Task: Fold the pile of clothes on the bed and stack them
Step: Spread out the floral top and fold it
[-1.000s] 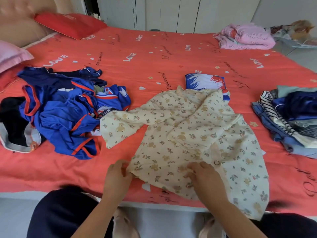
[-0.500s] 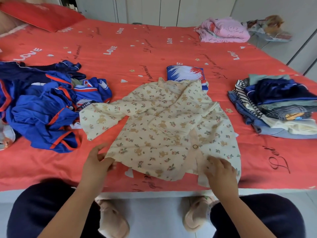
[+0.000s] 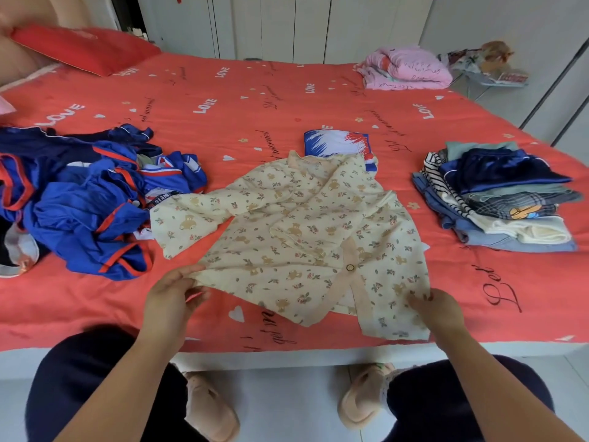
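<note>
The cream bear-print shirt point(image 3: 306, 237) lies spread on the red bed point(image 3: 223, 100) between the unfolded blue pile point(image 3: 86, 202) and the folded stack point(image 3: 500, 199). The left hand point(image 3: 172, 298) pinches its lower left hem corner. The right hand point(image 3: 438, 309) pinches the lower right hem corner.

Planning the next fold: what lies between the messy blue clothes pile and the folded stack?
Head view: the cream bear-print button shirt lies spread between the blue clothes pile and the folded clothes stack; red bedspread shows beside the stack.

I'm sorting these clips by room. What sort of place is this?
Most likely a home bedroom: a bed with a red cover, a pillow at its head and wardrobe doors behind. A shirt and a folded stack lie on the bed.
</note>
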The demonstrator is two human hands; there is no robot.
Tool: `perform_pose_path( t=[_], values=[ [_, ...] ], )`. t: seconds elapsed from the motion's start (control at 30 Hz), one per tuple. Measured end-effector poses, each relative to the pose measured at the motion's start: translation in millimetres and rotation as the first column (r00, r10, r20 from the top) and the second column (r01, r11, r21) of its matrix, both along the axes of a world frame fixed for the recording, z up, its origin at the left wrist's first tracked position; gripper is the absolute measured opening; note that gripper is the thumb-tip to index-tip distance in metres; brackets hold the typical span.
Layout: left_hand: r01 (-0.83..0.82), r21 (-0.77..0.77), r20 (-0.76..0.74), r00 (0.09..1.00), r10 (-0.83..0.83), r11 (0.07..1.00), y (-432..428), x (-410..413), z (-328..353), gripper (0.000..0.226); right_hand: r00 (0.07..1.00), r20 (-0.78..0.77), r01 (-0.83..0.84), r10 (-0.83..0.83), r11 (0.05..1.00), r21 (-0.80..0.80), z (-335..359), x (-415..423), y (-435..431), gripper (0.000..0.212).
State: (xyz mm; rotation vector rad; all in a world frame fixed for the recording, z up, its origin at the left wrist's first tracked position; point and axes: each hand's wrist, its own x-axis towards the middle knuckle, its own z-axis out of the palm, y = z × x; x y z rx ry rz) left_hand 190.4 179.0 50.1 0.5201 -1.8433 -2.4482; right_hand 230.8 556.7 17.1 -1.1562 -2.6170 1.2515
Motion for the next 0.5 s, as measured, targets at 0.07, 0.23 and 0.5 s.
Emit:
perform_pose_path(
  t=[0.07, 0.23, 0.5],
  values=[
    [0.007, -0.014, -0.033, 0.999, -0.007, 1.000, 1.9, 0.0, 6.4, 0.032, 0.995, -0.095, -0.027, 0.022, 0.998, -0.051, 7.1, 2.8, -0.3, 0.024],
    [-0.059, -0.019, -0.041, 0.997, 0.058, 0.998, 8.5, 0.4, 18.1, 0.024, 0.967, -0.246, -0.071, 0.064, 0.997, -0.022, 46.3, 7.3, 0.8, 0.009],
    [-0.226, 0.108, 0.021, 0.974, 0.225, 0.968, 1.3, 17.9, 17.0, 0.016, 0.995, -0.063, -0.073, 0.081, 0.990, 0.123, 88.5, 30.5, 27.5, 0.024]
  ],
)
